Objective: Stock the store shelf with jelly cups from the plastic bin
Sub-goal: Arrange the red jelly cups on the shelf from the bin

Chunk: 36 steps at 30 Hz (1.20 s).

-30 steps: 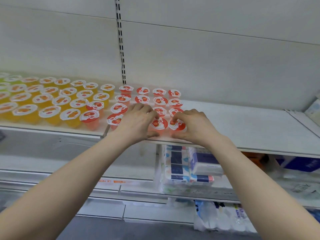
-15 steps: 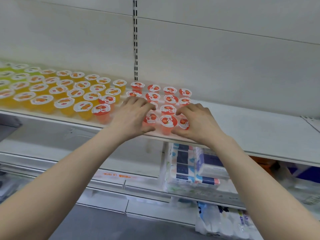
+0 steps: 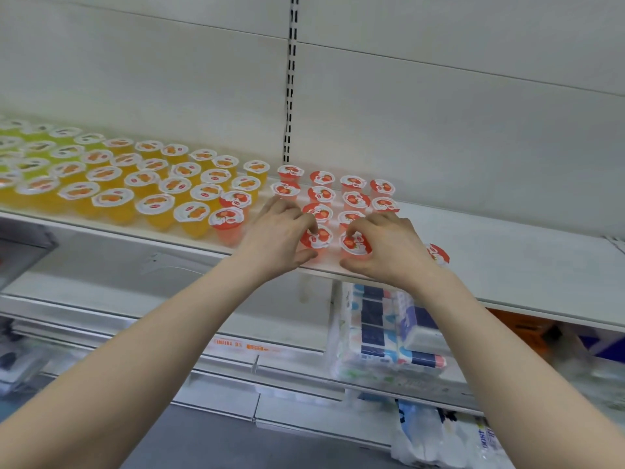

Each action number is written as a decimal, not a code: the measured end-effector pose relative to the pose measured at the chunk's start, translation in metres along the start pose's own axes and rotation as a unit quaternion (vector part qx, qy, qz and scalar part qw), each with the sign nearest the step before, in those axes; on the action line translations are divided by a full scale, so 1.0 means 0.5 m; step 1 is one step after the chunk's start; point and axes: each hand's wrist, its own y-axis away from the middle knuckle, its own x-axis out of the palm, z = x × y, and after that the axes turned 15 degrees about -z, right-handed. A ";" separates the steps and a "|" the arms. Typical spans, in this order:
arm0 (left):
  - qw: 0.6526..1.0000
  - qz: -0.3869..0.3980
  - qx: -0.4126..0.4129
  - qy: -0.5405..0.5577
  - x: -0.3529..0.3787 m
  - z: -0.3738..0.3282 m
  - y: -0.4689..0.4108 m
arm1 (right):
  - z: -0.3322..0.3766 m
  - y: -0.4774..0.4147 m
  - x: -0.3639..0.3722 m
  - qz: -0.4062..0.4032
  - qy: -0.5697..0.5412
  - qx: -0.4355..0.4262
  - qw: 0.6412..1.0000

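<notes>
Red-lidded jelly cups (image 3: 353, 199) stand in rows on the white store shelf (image 3: 514, 262), right of the orange jelly cups (image 3: 159, 204). My left hand (image 3: 275, 240) curls its thumb and fingers round a front-row red cup (image 3: 318, 239) at the shelf edge. Beside it, my right hand (image 3: 389, 250) curls round the neighbouring front red cup (image 3: 355, 244). One more red cup (image 3: 439, 254) peeks out just right of my right hand. The plastic bin is out of view.
Green jelly cups (image 3: 20, 130) fill the shelf's far left. A slotted upright (image 3: 291, 79) runs up the back panel. Packs of tissues (image 3: 392, 336) sit on the shelf below, with bagged goods (image 3: 436, 434) lower still. The shelf right of the red cups is bare.
Both hands stay on the front-row red cups at the shelf edge. The view has shifted, and a red cup now shows to the right of my right hand.
</notes>
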 end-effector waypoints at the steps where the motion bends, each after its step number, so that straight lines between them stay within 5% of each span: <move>1: 1.000 0.003 0.006 0.002 -0.003 0.007 0.000 | 0.005 -0.002 -0.004 -0.002 0.000 0.001 1.000; 9: 0.999 0.023 0.042 0.008 -0.015 0.038 0.011 | 0.048 -0.018 -0.017 -0.012 0.001 0.010 1.000; 30: 0.999 0.035 -0.040 0.012 -0.039 0.117 0.037 | 0.105 -0.060 0.027 -0.004 -0.021 -0.029 0.999; 36: 0.999 0.023 0.009 0.033 -0.045 0.121 0.040 | 0.121 -0.110 0.019 -0.074 -0.071 -0.012 0.995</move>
